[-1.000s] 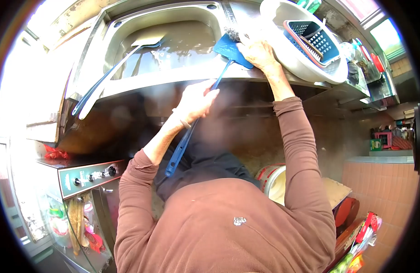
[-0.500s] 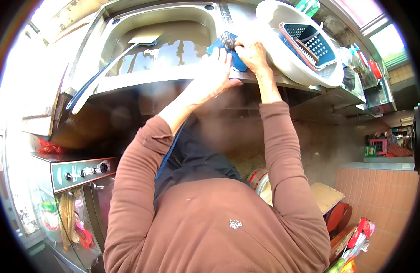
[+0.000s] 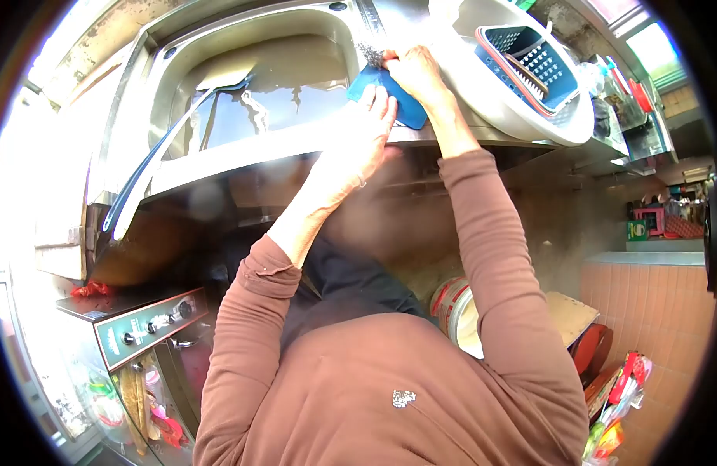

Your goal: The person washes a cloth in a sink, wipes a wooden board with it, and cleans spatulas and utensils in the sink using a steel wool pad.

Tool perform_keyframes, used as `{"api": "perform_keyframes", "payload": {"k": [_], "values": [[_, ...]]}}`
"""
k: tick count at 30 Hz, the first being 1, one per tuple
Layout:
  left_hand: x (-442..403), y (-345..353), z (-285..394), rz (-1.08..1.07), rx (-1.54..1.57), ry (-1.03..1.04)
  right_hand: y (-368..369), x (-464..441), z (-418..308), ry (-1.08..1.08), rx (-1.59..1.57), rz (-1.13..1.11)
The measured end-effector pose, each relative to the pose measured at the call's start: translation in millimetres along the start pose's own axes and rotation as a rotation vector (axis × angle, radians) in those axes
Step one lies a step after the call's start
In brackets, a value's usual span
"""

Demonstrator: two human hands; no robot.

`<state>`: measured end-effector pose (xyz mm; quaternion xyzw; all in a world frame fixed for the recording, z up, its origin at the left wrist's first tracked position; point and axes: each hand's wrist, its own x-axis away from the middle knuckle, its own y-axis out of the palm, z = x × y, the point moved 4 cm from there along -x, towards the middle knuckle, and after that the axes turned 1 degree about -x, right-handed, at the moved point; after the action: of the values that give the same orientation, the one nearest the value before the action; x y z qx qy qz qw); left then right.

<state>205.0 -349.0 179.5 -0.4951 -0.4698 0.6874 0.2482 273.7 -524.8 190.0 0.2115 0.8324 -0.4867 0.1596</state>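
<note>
A flat blue piece [image 3: 403, 103], perhaps a cloth or a scraper blade, lies on the metal sink rim. My left hand [image 3: 357, 138] rests on its near left part with the fingers stretched out flat. The thumb shows only as a blur at the side. At the far edge of the blue piece, my right hand [image 3: 418, 76] has its fingers closed on a steel wool scrubber [image 3: 370, 54]. The scrubber touches or sits just above the piece; I cannot tell which. Left of my hands is a sink [image 3: 166, 93] holding murky water.
A long-handled turner [image 3: 153, 165] leans across the sink's left side, its head in the water. To the right stands a white basin [image 3: 564, 133] with a blue perforated basket [image 3: 570, 97] and a brush [image 3: 527, 75]. A bucket [image 3: 457, 311] is below, beside a glass-fronted cabinet [image 3: 145, 342] at left.
The scrubber and my right hand have shifted toward the far left, uncovering more of the blue piece. My left hand stays on it, thumb now blurred. The whole view has tilted a little.
</note>
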Motion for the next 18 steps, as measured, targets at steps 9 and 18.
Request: {"api": "perform_keyframes", "payload": {"k": [9, 18], "values": [[3.6, 12.1, 4.2, 0.190, -0.017, 0.012, -27.3, 40.4, -31.1, -0.042, -0.195, -0.154], [-0.1, 15.6, 7.1, 0.006, -0.102, -0.062, 29.9, -18.9, -4.9, 0.004, -0.024, -0.050]]}}
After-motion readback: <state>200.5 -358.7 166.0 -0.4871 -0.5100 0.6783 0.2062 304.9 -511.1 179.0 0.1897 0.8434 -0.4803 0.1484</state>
